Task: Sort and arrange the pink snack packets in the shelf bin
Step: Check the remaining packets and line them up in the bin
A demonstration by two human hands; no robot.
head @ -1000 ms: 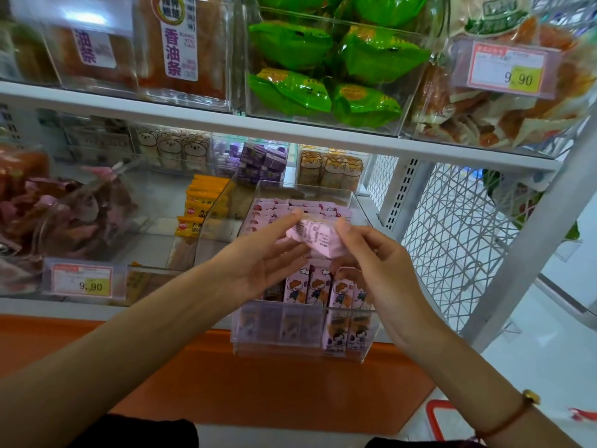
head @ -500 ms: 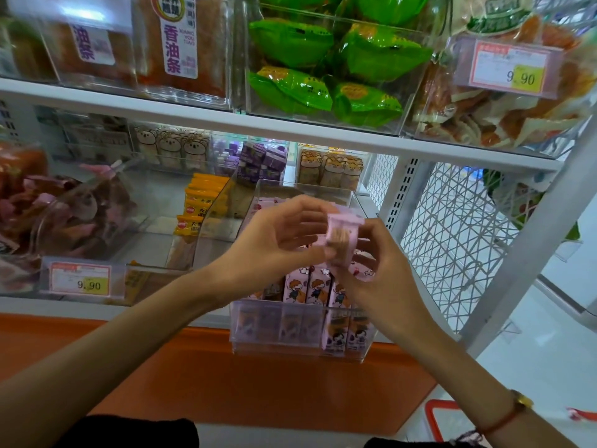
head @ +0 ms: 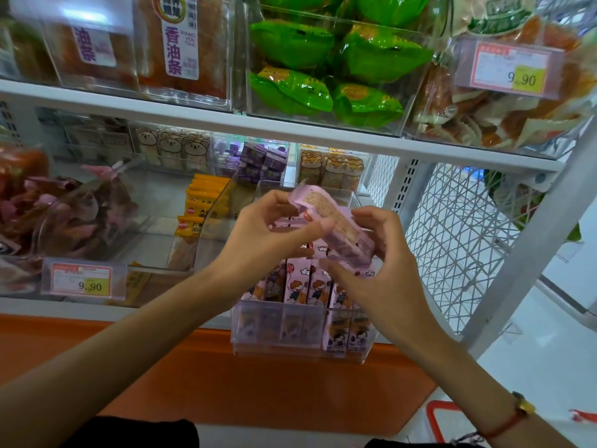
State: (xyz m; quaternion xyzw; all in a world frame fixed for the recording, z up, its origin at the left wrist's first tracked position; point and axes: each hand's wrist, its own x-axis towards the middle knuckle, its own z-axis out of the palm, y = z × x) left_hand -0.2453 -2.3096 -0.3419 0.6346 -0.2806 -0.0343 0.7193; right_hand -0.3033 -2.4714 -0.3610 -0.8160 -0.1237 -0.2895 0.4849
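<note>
Above the clear shelf bin point(head: 302, 345), you held 1 pink snack packet point(head: 332, 223) between both hands, tilted so its upper end pointed up and to the left and its lower end sat down toward the right. Your left hand point(head: 268, 236) pinched the packet near its upper half, thumb lying across the front and fingers curled behind the top edge. Your right hand point(head: 379, 270) gripped the lower end, fingers curled over the right side and thumb tucked under it. The packet's printed back faced you, and it hung over the bin without touching the packets below.

Inside the bin, more pink packets point(head: 298, 284) with a cartoon child on the front stood upright in a row along the front wall, and 2 of them at the right front corner sat lower than the rest. The bin stuck out past the front edge of the lower shelf point(head: 106, 310).

To the left sat a bin with yellow packets point(head: 198, 210) and a price tag point(head: 82, 279) reading 9.90. On the upper shelf, green packets point(head: 326, 71) filled a clear bin. A red cord bracelet point(head: 513, 418) circled your right wrist.
</note>
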